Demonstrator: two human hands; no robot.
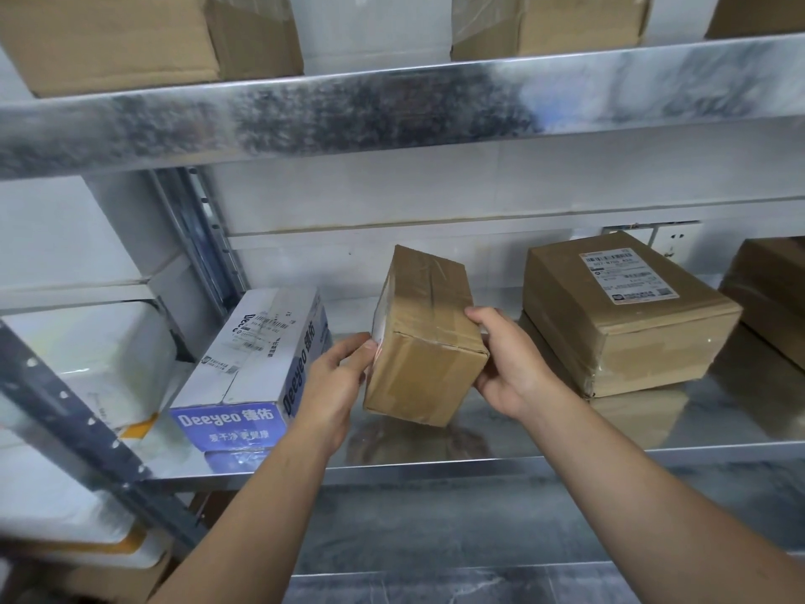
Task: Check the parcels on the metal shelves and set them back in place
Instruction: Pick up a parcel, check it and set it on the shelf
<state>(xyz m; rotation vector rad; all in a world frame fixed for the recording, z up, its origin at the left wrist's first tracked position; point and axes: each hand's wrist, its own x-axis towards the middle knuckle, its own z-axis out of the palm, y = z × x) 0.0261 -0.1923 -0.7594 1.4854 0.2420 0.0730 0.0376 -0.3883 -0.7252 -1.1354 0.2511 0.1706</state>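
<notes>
Two hands hold one small brown cardboard parcel [424, 337] between them over the middle metal shelf [544, 468]. The parcel is taped along its seams and tilted, its far end raised and leaning left. Its lower near corner sits very close to the shelf surface, and whether it touches cannot be told. The left hand [335, 385] grips the parcel's left side, with the thumb pressed on the near left edge and the fingers out of sight behind the box. The right hand [505, 364] grips the right side, with the thumb lying on the top right edge and the fingers curled against the lower right face.

Just left of the parcel a white and blue Deeyeo carton [257, 364] lies on the same shelf. To the right, apart from the hands, stands a larger brown box [623, 333] with a shipping label [627, 274] on top, and another brown box [771, 294] shows at the right edge. White wrapped parcels [87, 355] fill the neighbouring rack on the left. The upper shelf [392, 111] carries more cardboard boxes [130, 37].
</notes>
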